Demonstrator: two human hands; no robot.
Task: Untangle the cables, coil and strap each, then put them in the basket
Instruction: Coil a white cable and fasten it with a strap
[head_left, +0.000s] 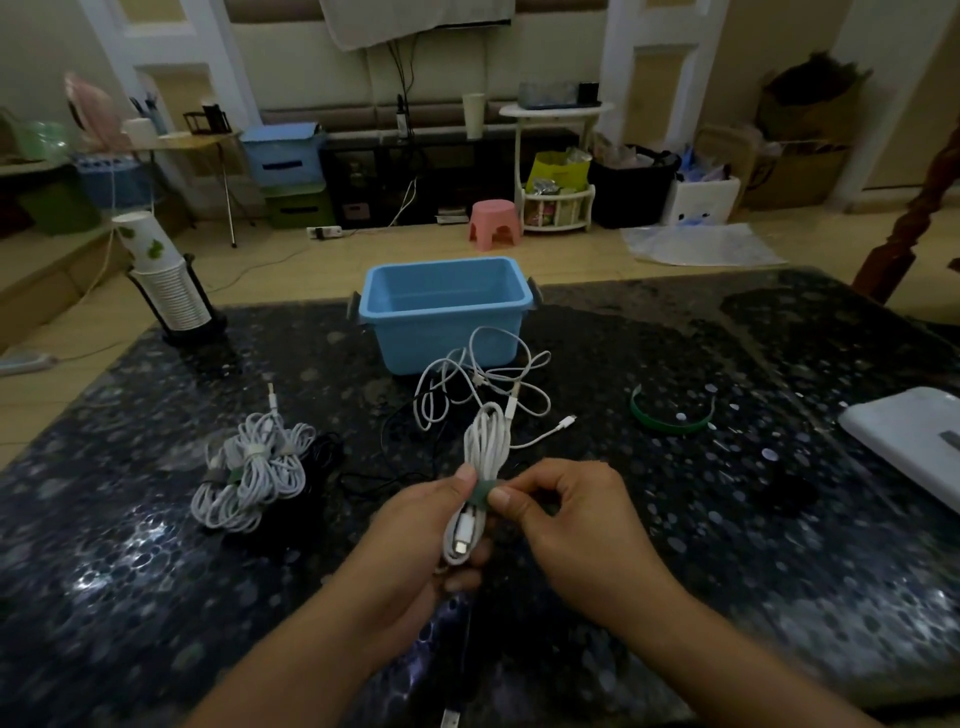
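Head view: 2 hands strapping a coiled white cable above a dark speckled glossy table (675, 519).

Left hand (415, 540) wrapped around the coiled white charging cable (485, 447), thumb pressing the green fabric strap (480, 492) at its middle; right hand (576, 514) pinching that strap's other side with thumb and forefinger. Behind, on the table: loose tangle of white cables (478, 384), then an open light-blue plastic basket (444, 306). Left of the hands: heap of strapped white cable bundles (254, 467). Right: curled green strap (670, 415), lying apart.
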